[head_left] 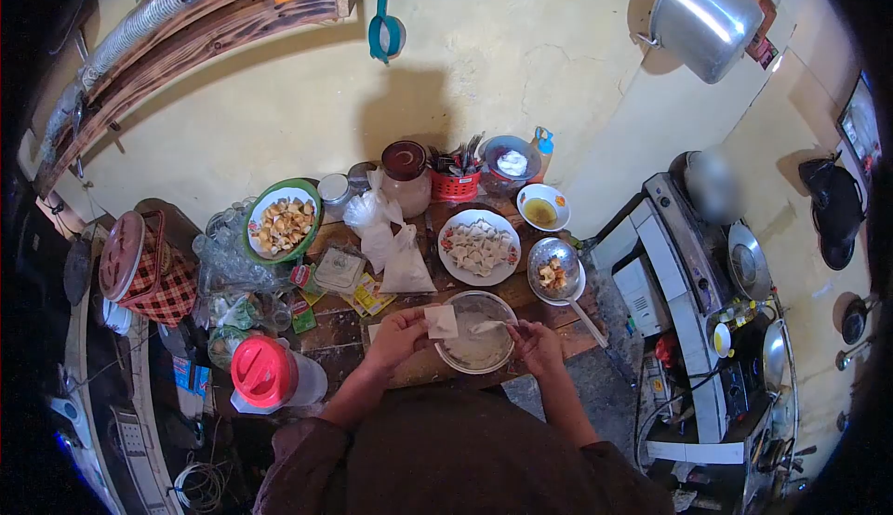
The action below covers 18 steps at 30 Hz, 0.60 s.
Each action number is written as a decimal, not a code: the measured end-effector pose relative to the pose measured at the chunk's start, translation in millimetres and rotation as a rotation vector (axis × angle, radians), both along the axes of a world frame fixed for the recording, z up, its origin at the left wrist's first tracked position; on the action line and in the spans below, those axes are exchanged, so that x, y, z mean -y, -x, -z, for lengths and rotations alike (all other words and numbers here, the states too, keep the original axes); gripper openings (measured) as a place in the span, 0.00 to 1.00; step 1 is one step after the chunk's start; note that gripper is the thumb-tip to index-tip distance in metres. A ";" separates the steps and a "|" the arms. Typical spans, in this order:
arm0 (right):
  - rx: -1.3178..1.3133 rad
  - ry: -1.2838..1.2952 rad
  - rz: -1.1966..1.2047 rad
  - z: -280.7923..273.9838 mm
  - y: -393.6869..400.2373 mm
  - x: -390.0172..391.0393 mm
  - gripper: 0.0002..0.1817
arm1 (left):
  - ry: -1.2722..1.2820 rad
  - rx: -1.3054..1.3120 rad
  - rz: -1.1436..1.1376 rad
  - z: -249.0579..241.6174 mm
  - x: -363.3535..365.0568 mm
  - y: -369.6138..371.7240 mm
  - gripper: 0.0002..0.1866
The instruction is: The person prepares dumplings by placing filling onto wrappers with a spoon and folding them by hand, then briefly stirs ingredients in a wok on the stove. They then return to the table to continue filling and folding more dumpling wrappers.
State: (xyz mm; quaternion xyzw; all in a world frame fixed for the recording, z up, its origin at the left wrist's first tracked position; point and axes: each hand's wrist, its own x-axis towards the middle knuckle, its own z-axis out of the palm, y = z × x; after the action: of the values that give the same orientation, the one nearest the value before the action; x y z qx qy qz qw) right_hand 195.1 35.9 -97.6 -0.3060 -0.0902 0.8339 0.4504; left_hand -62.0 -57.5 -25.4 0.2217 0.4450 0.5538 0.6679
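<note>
My left hand (398, 338) pinches a square, pale dumpling wrapper (443, 321) at the left side of a bowl (503, 361). Pale, paste-like filling (473, 354) lies in that bowl. Over it, my right hand (539, 347) grips a small spoon (490, 326), whose head seems to carry some filling. Just beyond the bowl, folded raw dumplings (481, 247) cover a patterned white plate (448, 234). A skimmer (586, 320) with browned pieces in it rests on a white bowl to the right.
A green-rimmed dish (314, 222) of browned dumplings stands at the back left, near plastic bags (406, 264) of white powder. A bowl of yellowish liquid (541, 210) sits at the back right. Left stands a red-lidded pitcher (265, 373); right, a stove (684, 227).
</note>
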 end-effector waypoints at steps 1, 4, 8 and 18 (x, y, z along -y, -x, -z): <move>0.141 -0.077 0.062 -2.5 5.7 0.1 0.02 | 0.000 -0.032 -0.030 -1.4 0.0 2.3 0.15; 0.534 -0.368 0.183 2.7 27.8 8.1 0.02 | 0.015 -0.053 -0.065 -5.6 -1.8 3.4 0.15; 1.411 -1.202 0.096 -2.1 41.6 20.7 0.04 | 0.003 -0.064 -0.066 0.7 -3.8 2.8 0.14; 1.270 -1.553 -0.671 -3.0 55.4 37.2 0.13 | -0.016 -0.126 -0.030 13.0 -4.4 6.2 0.13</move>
State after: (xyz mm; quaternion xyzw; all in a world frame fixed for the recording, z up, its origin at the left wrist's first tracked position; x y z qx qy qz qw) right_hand 139.7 -1.4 -94.6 -0.2733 -0.8979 0.3158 0.1391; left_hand -68.2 -53.0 -38.4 0.2547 0.4848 0.5525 0.6284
